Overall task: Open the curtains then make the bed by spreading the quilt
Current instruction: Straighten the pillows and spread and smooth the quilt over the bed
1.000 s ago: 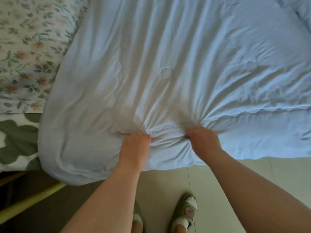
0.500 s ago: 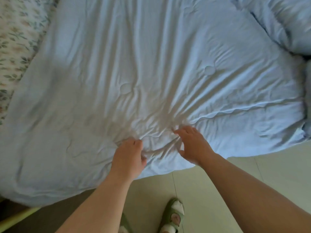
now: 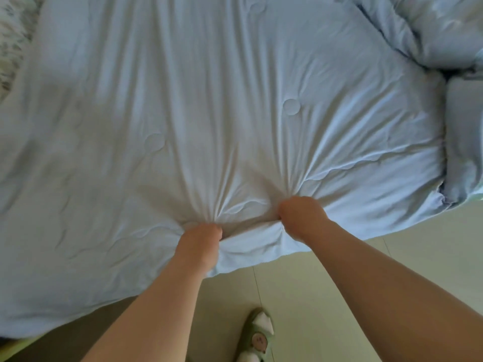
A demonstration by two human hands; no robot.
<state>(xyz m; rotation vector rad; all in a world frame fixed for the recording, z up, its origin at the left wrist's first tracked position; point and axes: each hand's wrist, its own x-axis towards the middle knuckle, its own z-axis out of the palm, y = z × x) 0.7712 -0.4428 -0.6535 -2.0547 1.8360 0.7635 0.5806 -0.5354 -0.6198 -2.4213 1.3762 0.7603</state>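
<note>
Nearest the viewer, a foot in a green slipper (image 3: 257,338) over a white sock stands on the pale tiled floor (image 3: 326,296), between the person's two bare forearms. Just left of it, at the lower left corner, a thin strip of yellow-green bed frame (image 3: 11,347) shows beneath the overhanging cloth.

Both forearms reach forward to the near edge of the pale blue quilt (image 3: 209,100), which hangs over the side of the bed toward the floor. The left hand (image 3: 200,237) is a closed fist gripping a bunch of quilt at the hem; creases fan outward from the grip. The right hand (image 3: 300,214), just beside it and slightly farther in, is likewise clenched on a gathered fold, with its own fan of creases. A short ridge of fabric is puckered between the two fists.

Beyond the hands the quilt lies spread across most of the view, marked by long lengthwise wrinkles and round stitched tufts (image 3: 291,107). At far right, a heaped part of the same blue bedding (image 3: 431,35) is bunched up. At the far left edge, a sliver of floral-printed sheet (image 3: 13,43) shows, blurred. No container is in view.
</note>
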